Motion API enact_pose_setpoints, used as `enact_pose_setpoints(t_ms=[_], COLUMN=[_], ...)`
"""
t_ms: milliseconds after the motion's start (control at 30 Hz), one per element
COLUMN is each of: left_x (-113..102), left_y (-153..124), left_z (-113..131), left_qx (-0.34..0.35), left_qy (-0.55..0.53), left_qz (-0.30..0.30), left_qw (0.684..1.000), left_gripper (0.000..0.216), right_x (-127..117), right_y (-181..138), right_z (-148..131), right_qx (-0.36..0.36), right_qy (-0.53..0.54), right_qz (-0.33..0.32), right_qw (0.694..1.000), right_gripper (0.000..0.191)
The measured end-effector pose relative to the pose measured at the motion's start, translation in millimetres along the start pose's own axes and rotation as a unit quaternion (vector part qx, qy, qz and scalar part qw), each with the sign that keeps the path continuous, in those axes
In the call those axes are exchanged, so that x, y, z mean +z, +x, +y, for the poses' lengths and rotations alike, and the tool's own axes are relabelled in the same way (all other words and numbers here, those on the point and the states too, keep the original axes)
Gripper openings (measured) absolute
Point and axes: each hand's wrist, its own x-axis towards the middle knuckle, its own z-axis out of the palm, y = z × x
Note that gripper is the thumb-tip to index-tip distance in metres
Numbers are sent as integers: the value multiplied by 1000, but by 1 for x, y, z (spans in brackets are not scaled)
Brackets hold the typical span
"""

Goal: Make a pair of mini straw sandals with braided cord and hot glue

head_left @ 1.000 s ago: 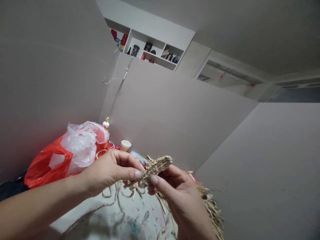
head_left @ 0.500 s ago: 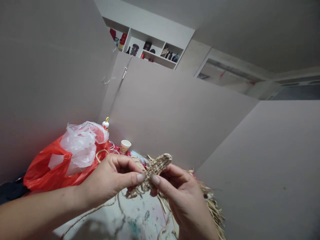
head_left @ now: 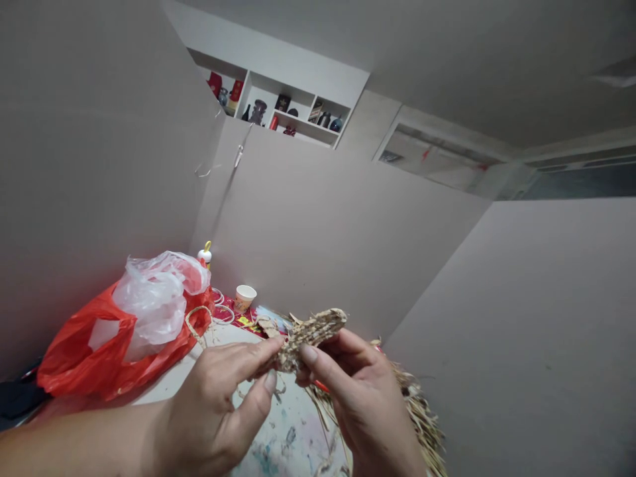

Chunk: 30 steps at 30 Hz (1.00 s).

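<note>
Head camera: I have the woven straw piece between my two hands, raised above the paint-stained bench. My right hand pinches it between thumb and fingers. My left hand is loosely spread, forefinger against the piece's near end and thumb parted below; I cannot tell what its hidden fingers do. Loose straw lies beyond and to the right of my right hand. Past my left hand I see a braided loop, a red bag and a paper cup.
</note>
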Motion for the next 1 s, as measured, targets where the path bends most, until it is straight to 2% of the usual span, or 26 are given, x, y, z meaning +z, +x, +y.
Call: enact_pose_setpoints(t_ms=[100, 233, 300, 400, 533, 633, 700, 767, 833, 900, 1000], left_x=[4, 5, 4, 3, 3, 2, -1, -6, -11, -14, -14], left_y=[-3, -3, -2, -2, -3, -1, 3, 9, 14, 19, 23], left_z=[-4, -6, -7, -10, -16, -15, -11, -8, -6, -8, -14], left_qx=[-2, -4, 11, 51, 104, 105, 58, -33, -138, -231, -337], left_qy=[12, 17, 24, 40, 33, -3, -58, -108, -151, -200, -306], left_qz=[14, 26, 33, 47, 18, 1, -6, -10, -36, -47, -45], left_qw=[1000, 1000, 999, 997, 994, 994, 997, 994, 978, 951, 889], left_gripper=[46, 35, 30, 33, 45, 45, 36, 22, 23, 31, 29], right_x=[2, 5, 6, 10, 16, 17, 16, 16, 16, 16, 16], right_y=[0, -2, -2, -2, 0, 1, 0, -1, -2, -3, -2], right_z=[1, 4, 4, 4, 4, 4, 3, 1, -1, -3, -3], right_qx=[-8, -11, -4, 6, 2, -6, -7, -2, 6, 8, 17], right_qy=[10, 19, 23, 40, 76, 91, 92, 86, 78, 70, 69], right_qz=[17, 32, 42, 56, 71, 61, 52, 36, 3, -32, -71], right_qw=[1000, 999, 999, 998, 995, 994, 994, 996, 997, 997, 995], right_gripper=[10, 12, 14, 15, 13, 11, 10, 9, 9, 9, 12])
